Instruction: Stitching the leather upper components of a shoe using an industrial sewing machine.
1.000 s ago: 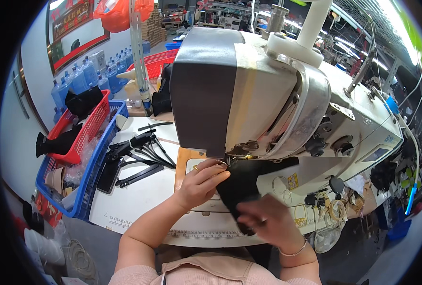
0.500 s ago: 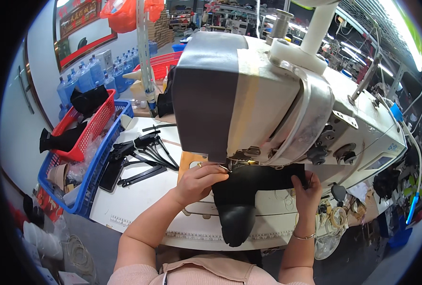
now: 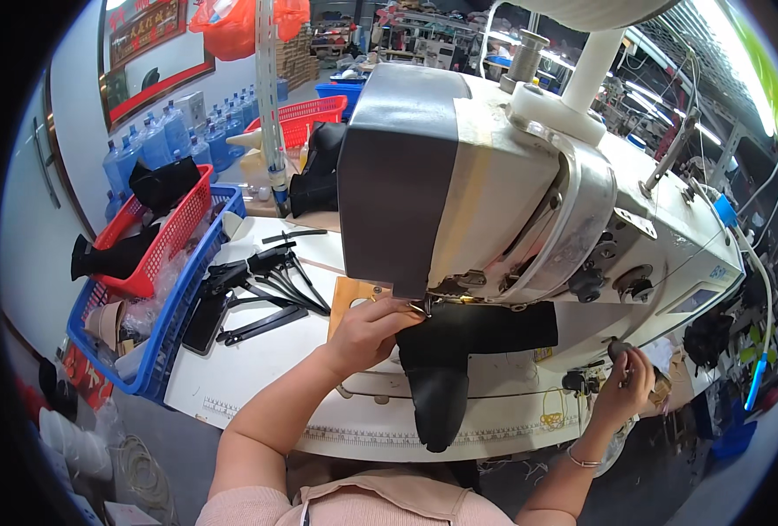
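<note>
A black material piece [image 3: 436,399] lies on the white sewing machine table, its shiny flap hanging toward me and a longer arm running right beneath the machine head. My left hand [image 3: 369,331] is closed on its left edge, fingertips beside the presser foot [image 3: 424,307]. Farther right, my right hand [image 3: 627,386] is off the piece, with bent fingers around a small dark paddle-shaped lever [image 3: 618,349] under the machine arm. The large grey and white sewing machine [image 3: 459,175] hides the piece's far edge.
Left on the table are black straps [image 3: 275,272] and a dark phone [image 3: 204,324]. Beyond them stand a blue basket [image 3: 152,368] and a red basket [image 3: 144,280] with black pieces. A ruler strip [image 3: 345,437] lines the near edge. Yellowish thread loops [image 3: 554,412] lie at right.
My right hand has let go of the black piece's right end and moved right to the lever. The left hand stays by the presser foot. The machine appears slightly shifted in view.
</note>
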`<state>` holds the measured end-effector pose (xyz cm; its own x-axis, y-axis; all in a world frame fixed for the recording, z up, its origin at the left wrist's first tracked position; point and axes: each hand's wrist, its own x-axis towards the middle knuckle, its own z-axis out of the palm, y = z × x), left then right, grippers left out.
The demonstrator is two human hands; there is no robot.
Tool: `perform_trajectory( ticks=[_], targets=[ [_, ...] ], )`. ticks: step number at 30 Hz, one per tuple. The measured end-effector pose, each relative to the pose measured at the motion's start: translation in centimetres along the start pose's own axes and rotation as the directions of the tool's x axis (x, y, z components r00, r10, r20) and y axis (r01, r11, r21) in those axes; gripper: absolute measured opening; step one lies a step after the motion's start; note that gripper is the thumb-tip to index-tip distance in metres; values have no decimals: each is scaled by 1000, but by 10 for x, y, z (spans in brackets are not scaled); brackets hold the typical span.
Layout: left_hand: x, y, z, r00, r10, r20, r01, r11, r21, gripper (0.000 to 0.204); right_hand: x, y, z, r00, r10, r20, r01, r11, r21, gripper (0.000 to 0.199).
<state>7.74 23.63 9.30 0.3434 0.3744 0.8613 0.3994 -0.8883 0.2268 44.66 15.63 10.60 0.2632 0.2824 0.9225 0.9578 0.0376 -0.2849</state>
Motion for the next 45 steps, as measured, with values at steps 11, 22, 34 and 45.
perform_trajectory(
  ticks=[11,22,34,45],
  targets=[
    [-5,-2,1,999,7,33,-7,1000,-3,41,-27,-21,11,976,-56,-211,97,976,192,28],
    [-4,-22,9,965,-261,-16,261,965,-38,25,-18,-66,71,814,274,512,-484,807,338,21],
    [-2,-35,14,989,-122,89,137,972,-192,34,-1,-35,189,856,-85,510,-270,767,582,17],
    [5,-15,9,964,247,-103,-212,940,266,21,31,-81,52,492,-359,793,-280,798,534,48]
  ],
)
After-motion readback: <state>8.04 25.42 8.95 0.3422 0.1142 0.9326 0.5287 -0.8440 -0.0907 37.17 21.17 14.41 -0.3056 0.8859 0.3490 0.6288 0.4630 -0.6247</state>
